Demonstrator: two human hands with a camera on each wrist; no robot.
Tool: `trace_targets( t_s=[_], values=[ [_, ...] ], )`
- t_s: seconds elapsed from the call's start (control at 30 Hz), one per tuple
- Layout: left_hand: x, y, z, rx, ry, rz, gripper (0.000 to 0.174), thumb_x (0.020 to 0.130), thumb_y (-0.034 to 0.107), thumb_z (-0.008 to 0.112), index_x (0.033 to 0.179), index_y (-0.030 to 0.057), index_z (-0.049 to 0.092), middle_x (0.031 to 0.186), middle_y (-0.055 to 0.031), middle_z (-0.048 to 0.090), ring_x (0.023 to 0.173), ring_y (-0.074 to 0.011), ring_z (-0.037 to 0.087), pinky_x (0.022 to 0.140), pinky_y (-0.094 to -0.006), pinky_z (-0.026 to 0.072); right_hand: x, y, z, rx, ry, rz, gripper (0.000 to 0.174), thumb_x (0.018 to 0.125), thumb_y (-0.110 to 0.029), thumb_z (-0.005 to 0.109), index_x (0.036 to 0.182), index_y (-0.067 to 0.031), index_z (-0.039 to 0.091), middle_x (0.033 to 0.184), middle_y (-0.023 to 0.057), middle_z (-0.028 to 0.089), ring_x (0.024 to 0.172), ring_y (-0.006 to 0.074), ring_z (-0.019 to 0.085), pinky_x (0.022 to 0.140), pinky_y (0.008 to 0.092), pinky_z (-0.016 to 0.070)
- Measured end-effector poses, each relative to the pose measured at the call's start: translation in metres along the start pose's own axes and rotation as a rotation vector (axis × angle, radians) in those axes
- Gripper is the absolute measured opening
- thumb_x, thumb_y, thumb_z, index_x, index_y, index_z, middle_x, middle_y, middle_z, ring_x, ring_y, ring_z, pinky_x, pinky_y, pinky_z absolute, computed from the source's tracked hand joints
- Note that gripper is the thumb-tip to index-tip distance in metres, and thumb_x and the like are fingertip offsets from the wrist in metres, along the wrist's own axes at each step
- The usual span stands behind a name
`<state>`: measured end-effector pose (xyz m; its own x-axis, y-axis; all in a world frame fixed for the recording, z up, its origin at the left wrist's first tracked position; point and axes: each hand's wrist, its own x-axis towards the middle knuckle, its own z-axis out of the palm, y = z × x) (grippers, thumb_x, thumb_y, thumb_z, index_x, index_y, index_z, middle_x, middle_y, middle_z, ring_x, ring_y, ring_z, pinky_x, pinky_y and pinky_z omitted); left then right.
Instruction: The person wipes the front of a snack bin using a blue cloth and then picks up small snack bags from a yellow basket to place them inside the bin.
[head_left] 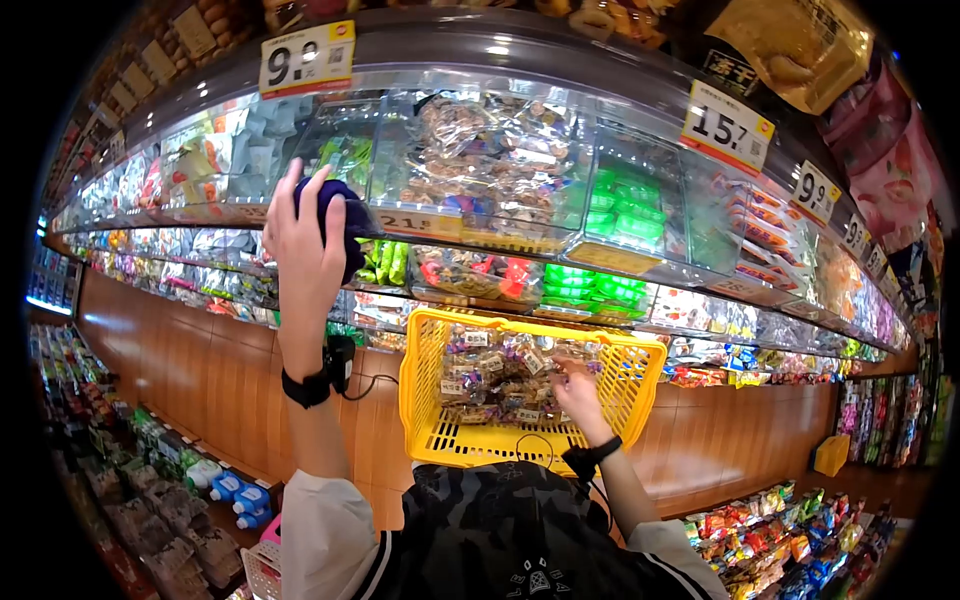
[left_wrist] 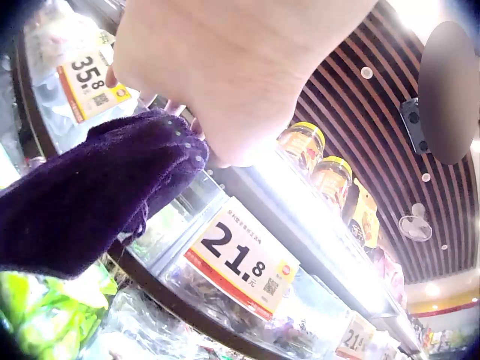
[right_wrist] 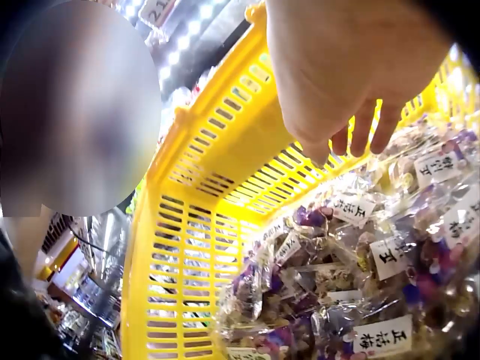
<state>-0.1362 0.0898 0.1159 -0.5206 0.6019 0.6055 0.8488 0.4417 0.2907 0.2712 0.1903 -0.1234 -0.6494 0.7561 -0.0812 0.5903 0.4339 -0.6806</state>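
My left hand (head_left: 303, 225) is raised at the front of the upper shelf bin and grips a dark purple velvety cloth (left_wrist: 105, 187), thumb on one side and fingers on the other. The cloth hangs down past the shelf edge, beside the 21.8 price tag (left_wrist: 241, 259). Lower down, my right hand (head_left: 577, 390) reaches into a yellow shopping basket (head_left: 425, 400). Its fingers hang loosely bent right over small clear packets (right_wrist: 390, 259) with white labels and purple printing, and nothing shows between them.
Clear shelf bins hold wrapped snacks (head_left: 480, 150) and green packets (head_left: 625, 205). A lower shelf runs just beyond the basket. Wooden floor (head_left: 230, 370) lies on both sides, with more stocked displays behind at left and right (head_left: 790, 540). A cable (head_left: 372, 385) trails from the left wrist camera.
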Motion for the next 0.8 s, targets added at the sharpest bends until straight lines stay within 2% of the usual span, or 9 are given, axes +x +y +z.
trace_targets(
  t_s=[0.07,0.13,0.2,0.33,0.47,0.6,0.63,0.73,0.8],
  values=[
    [-0.009,0.003,0.001,-0.069,0.035,-0.007,0.042,0.104,0.032,0.046,0.141,0.0135,0.051,0.154,-0.0157,0.037,0.143,-0.0364,0.032,0.115,-0.0518,0.0215,0.014,0.003,0.021,0.016,-0.010,-0.005,0.051,0.090,-0.028,0.071,0.133,-0.0048,0.055,0.124,0.0192,0.064,0.114,0.0365,0.060,0.098,0.0467,0.0472],
    [-0.015,0.004,0.003,-0.102,0.058,-0.025,0.043,0.105,0.030,0.045,0.144,0.0137,0.048,0.157,-0.0145,0.034,0.146,-0.0371,0.028,0.117,-0.0532,0.0185,0.030,-0.007,0.041,-0.328,-0.240,0.136,0.078,0.086,-0.042,0.074,0.147,-0.0070,0.038,0.134,0.0219,0.055,0.120,0.0413,0.052,0.100,0.0500,0.0427],
    [-0.016,0.002,0.000,-0.080,0.026,-0.027,0.043,0.104,0.029,0.045,0.145,0.0141,0.048,0.157,-0.0128,0.036,0.146,-0.0359,0.028,0.117,-0.0539,0.0175,0.034,0.008,0.071,-0.393,-0.200,0.055,0.096,0.082,-0.051,0.076,0.152,-0.0069,0.026,0.136,0.0214,0.048,0.123,0.0419,0.046,0.100,0.0515,0.0403],
    [-0.020,0.000,-0.004,-0.033,0.014,0.008,0.044,0.103,0.024,0.047,0.145,0.0100,0.048,0.154,-0.0156,0.040,0.145,-0.0371,0.032,0.115,-0.0500,0.0232,0.039,0.001,0.081,-0.435,-0.290,0.206,0.092,0.080,-0.044,0.078,0.148,-0.0042,0.030,0.130,0.0180,0.045,0.123,0.0366,0.042,0.105,0.0539,0.0332],
    [-0.021,-0.005,-0.004,-0.013,0.000,0.019,0.042,0.103,0.024,0.047,0.145,0.0162,0.048,0.153,-0.0085,0.042,0.146,-0.0299,0.032,0.116,-0.0520,0.0181,0.030,0.005,0.071,-0.339,-0.193,0.018,0.080,0.077,-0.041,0.080,0.136,-0.0038,0.042,0.129,0.0210,0.048,0.125,0.0381,0.041,0.107,0.0524,0.0311],
    [-0.012,-0.013,-0.006,0.045,-0.031,0.041,0.035,0.104,0.017,0.047,0.138,0.0174,0.054,0.144,-0.0023,0.051,0.142,-0.0228,0.040,0.115,-0.0502,0.0199,0.014,-0.048,-0.008,0.015,-0.126,-0.278,0.082,0.078,-0.027,0.082,0.146,-0.0074,0.040,0.122,0.0155,0.053,0.115,0.0351,0.049,0.104,0.0459,0.0377],
    [-0.007,-0.010,-0.009,0.096,0.018,0.099,0.031,0.104,0.015,0.046,0.132,0.0131,0.058,0.135,-0.0028,0.061,0.134,-0.0235,0.049,0.113,-0.0449,0.0271,0.015,-0.060,-0.029,0.070,-0.103,-0.376,0.086,0.075,-0.024,0.084,0.147,-0.0074,0.039,0.119,0.0142,0.055,0.112,0.0336,0.051,0.102,0.0443,0.0398],
    [0.006,-0.016,-0.017,0.039,-0.081,0.071,0.028,0.103,0.015,0.047,0.126,0.0133,0.063,0.128,-0.0030,0.065,0.128,-0.0220,0.054,0.110,-0.0405,0.0312,0.016,-0.095,-0.091,0.314,0.002,-0.519,0.095,0.067,-0.013,0.088,0.148,-0.0053,0.039,0.114,0.0123,0.059,0.102,0.0297,0.056,0.095,0.0411,0.0469],
    [0.015,-0.011,-0.018,0.028,0.000,0.084,0.024,0.100,0.011,0.054,0.120,0.0137,0.065,0.114,-0.0051,0.069,0.115,-0.0257,0.062,0.103,-0.0391,0.0402,0.020,-0.111,-0.144,0.168,-0.036,-0.544,0.095,0.067,-0.012,0.088,0.147,-0.0029,0.038,0.116,0.0120,0.061,0.104,0.0265,0.058,0.095,0.0394,0.0479]
  ],
)
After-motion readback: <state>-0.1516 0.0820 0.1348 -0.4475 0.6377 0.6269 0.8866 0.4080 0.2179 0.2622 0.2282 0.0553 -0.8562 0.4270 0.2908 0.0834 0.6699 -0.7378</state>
